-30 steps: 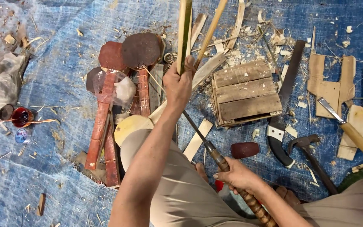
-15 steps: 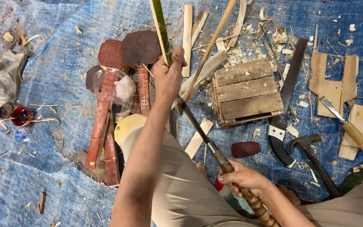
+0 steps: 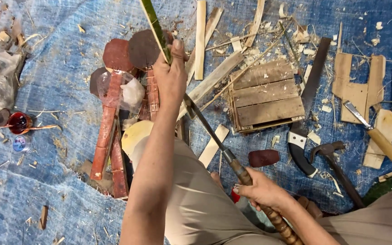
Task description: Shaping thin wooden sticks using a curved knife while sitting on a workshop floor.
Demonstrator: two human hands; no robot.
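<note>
Head view: person sits on blue tarp (image 3: 60,90) littered w/ wood chips. Left hand (image 3: 171,75) closed round a green bamboo strip (image 3: 153,20), held upright-ish, slanting up and left out of frame. Right hand (image 3: 262,190) gripped on banded wooden handle of a long straight knife (image 3: 207,129); blade tip reaches the bamboo just below left hand, appears touching it. Low slatted wooden block (image 3: 266,95) lies just right of the blade. Red-brown paddle-shaped wood pieces (image 3: 114,113) left of forearm. Dark claw hammer (image 3: 334,163) and curved black-handled saw (image 3: 307,104) further right, apart from hands. Small jar of red liquid (image 3: 19,122) far left. Pale split wood strips (image 3: 200,38) near top.
</note>
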